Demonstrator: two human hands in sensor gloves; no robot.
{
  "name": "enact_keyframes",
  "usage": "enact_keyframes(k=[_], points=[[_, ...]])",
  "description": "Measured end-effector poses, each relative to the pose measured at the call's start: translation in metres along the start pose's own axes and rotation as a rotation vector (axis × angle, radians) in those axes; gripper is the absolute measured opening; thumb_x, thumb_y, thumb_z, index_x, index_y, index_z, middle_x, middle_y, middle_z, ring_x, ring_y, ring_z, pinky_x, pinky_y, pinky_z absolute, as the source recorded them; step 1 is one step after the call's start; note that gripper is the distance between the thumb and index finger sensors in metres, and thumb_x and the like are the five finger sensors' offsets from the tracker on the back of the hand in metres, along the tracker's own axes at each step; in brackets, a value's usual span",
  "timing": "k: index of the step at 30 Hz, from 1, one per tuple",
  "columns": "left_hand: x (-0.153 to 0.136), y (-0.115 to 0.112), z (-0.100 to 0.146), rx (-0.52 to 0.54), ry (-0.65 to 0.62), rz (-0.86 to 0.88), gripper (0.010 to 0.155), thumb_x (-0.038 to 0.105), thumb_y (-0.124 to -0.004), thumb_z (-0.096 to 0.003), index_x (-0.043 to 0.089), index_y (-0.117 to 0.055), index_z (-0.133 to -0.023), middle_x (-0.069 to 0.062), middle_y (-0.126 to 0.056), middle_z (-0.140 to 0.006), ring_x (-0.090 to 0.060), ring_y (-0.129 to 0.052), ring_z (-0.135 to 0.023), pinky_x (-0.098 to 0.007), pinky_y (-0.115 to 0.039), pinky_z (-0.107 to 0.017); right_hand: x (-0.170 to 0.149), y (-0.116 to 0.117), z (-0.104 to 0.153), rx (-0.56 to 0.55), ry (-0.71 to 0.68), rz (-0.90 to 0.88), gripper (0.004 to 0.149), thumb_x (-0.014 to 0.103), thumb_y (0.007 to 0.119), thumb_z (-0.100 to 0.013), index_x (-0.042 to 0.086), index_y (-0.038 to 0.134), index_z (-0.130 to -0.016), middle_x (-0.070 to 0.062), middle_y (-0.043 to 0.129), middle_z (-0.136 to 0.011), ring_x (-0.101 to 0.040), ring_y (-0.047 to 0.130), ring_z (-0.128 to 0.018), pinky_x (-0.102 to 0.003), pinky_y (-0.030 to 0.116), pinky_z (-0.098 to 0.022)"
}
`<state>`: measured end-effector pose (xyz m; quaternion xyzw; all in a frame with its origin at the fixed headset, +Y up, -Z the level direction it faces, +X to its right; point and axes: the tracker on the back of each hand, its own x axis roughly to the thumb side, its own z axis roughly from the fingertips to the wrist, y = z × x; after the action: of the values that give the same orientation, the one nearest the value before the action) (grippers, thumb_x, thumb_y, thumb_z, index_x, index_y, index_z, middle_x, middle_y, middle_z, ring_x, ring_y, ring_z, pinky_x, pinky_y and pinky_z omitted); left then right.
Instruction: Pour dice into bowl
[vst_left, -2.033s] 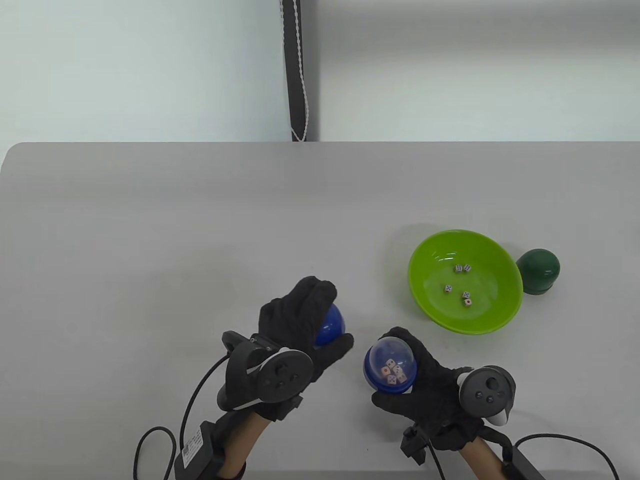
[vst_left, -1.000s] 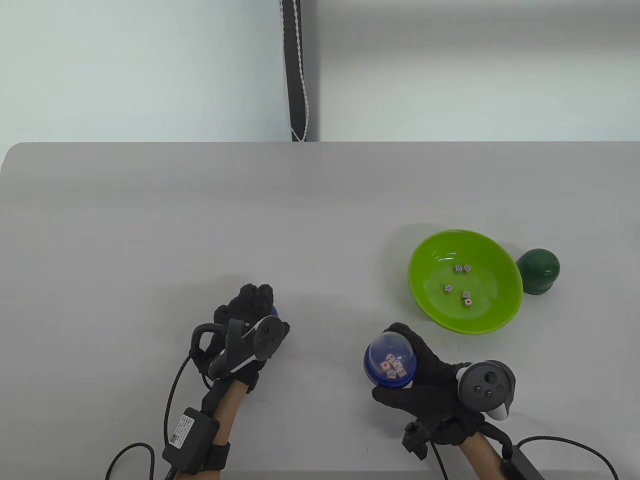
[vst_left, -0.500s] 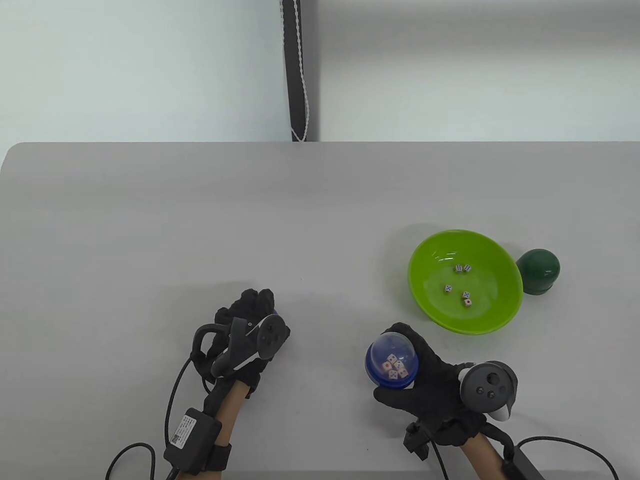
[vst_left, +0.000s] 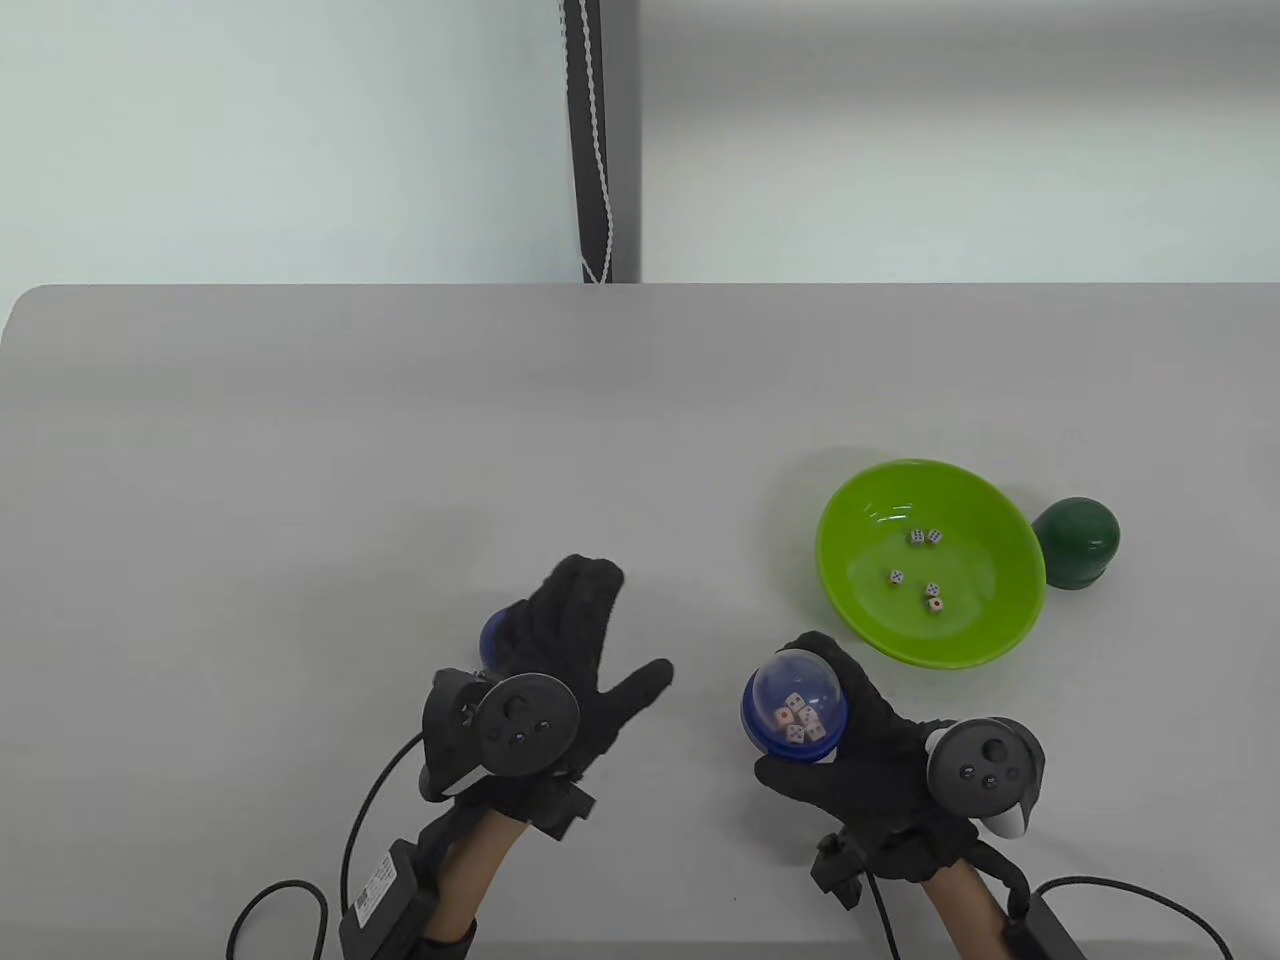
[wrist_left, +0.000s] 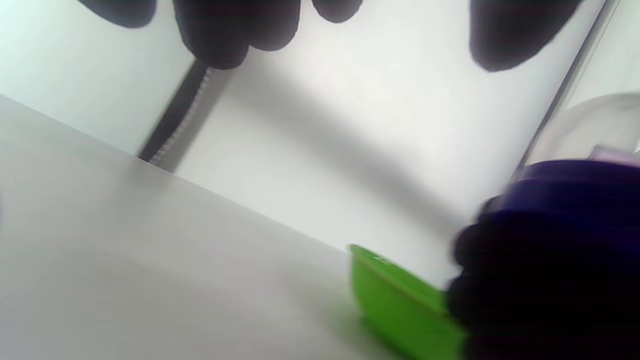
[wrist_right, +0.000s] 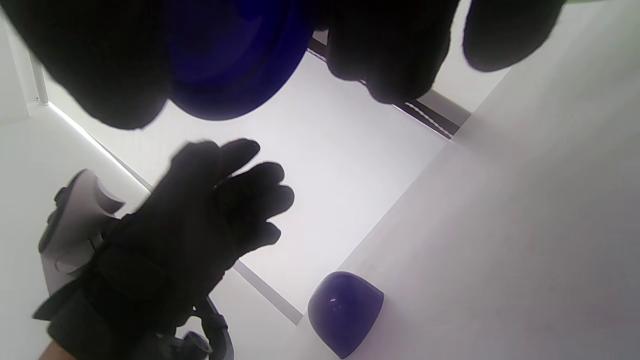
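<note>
My right hand (vst_left: 788, 712) grips a dice shaker (vst_left: 800, 700), a blue base under a clear dome with several dice inside, held above the table near the front. Its blue base shows in the right wrist view (wrist_right: 235, 55) between my fingers. The green bowl (vst_left: 870, 520) stands behind and to the right of it, with several dice (vst_left: 925, 570) in it. My left hand (vst_left: 620, 630) is open and empty, fingers spread, hovering left of the shaker. A blue cap (vst_left: 493, 635) lies on the table under its left edge, seen also in the right wrist view (wrist_right: 345, 310).
A dark green cup (vst_left: 1077, 540) stands mouth down against the bowl's right side. The bowl's rim shows in the left wrist view (wrist_left: 400, 305). Cables trail from both wrists to the table's front edge.
My left hand carried the blue cap to the left, set it on the table, let go, and has now risen and opened. My right hand has shifted slightly toward the bowl with the shaker.
</note>
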<state>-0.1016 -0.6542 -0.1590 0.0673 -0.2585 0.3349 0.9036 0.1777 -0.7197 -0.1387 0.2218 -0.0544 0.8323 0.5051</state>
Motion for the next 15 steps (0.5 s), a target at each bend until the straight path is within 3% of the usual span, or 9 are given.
enact_keyframes(k=[4, 6, 8, 10, 15], points=[[0.036, -0.023, -0.01, -0.074, -0.114, 0.091, 0.106, 0.065, -0.072, -0.0523, -0.002, -0.02, -0.115, -0.04, -0.044, -0.114, -0.061, -0.058, -0.1, -0.082, -0.046, -0.064, 0.002, 0.004, -0.001, 0.014, -0.013, 0.001, 0.112, 0.062, 0.093, -0.037, -0.002, 0.037, -0.11, -0.026, 0.066, -0.105, -0.045, 0.081, -0.088, -0.068, 0.067, -0.058], [0.044, -0.035, -0.015, -0.102, -0.128, 0.083, 0.107, 0.068, -0.074, -0.0505, 0.007, -0.015, -0.116, -0.038, -0.045, -0.115, -0.059, -0.059, -0.101, -0.081, -0.047, -0.064, 0.003, 0.005, 0.0, 0.016, -0.018, 0.006, 0.112, 0.062, 0.093, -0.037, -0.003, 0.037, -0.11, -0.026, 0.067, -0.105, -0.046, 0.081, -0.088, -0.068, 0.067, -0.058], [0.047, -0.047, -0.02, -0.069, -0.121, 0.085, 0.108, 0.068, -0.079, -0.0477, 0.005, -0.024, -0.116, -0.036, -0.053, -0.112, -0.057, -0.068, -0.097, -0.078, -0.053, -0.064, 0.003, 0.005, 0.0, 0.011, -0.021, 0.006, 0.112, 0.062, 0.093, -0.037, -0.003, 0.037, -0.11, -0.026, 0.067, -0.105, -0.046, 0.081, -0.088, -0.068, 0.067, -0.058], [0.048, -0.054, -0.023, -0.118, -0.101, 0.104, 0.109, 0.067, -0.082, -0.0466, 0.005, -0.026, -0.116, -0.036, -0.056, -0.111, -0.057, -0.07, -0.096, -0.077, -0.054, -0.064, 0.003, 0.005, 0.0, 0.0, -0.011, 0.011, 0.112, 0.061, 0.093, -0.037, -0.003, 0.037, -0.11, -0.026, 0.067, -0.105, -0.046, 0.081, -0.088, -0.068, 0.067, -0.058], [0.048, -0.055, -0.022, -0.07, -0.117, 0.101, 0.105, 0.062, -0.085, -0.0474, 0.0, -0.034, -0.114, -0.025, -0.068, -0.107, -0.052, -0.076, -0.095, -0.077, -0.055, -0.063, 0.001, 0.009, 0.0, 0.01, 0.01, -0.003, 0.112, 0.061, 0.093, -0.037, -0.004, 0.038, -0.11, -0.027, 0.067, -0.104, -0.046, 0.082, -0.087, -0.067, 0.068, -0.057]])
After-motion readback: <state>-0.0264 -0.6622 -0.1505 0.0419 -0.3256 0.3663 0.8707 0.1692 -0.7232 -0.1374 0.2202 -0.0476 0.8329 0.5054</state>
